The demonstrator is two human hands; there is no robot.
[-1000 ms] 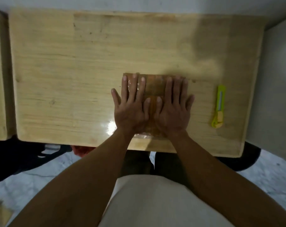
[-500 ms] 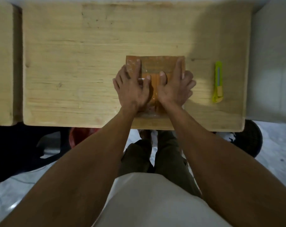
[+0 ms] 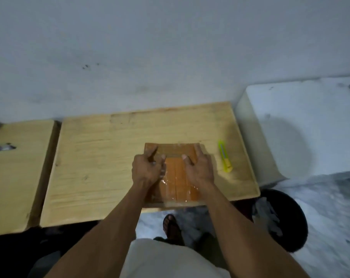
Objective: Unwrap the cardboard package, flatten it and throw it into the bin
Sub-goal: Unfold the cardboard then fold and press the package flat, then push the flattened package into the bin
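Observation:
A flattened brown cardboard package point(image 3: 175, 177) with shiny tape strips lies on the wooden table point(image 3: 102, 157), its near end over the table's front edge. My left hand point(image 3: 148, 169) grips its left side with curled fingers. On the right side, my right hand point(image 3: 199, 168) holds the cardboard, thumb on top. A round black bin point(image 3: 290, 219) with crumpled pale material inside stands on the floor at the lower right.
A yellow-green utility knife point(image 3: 224, 156) lies on the table just right of the package. A second wooden table point(image 3: 15, 173) adjoins on the left. A white block point(image 3: 302, 125) stands to the right, a pale wall behind. My sandalled foot point(image 3: 171, 225) shows under the table.
My hands went from pressing flat on the cardboard to gripping its two sides with curled fingers. The view rose and now takes in the wall, the white block and the bin.

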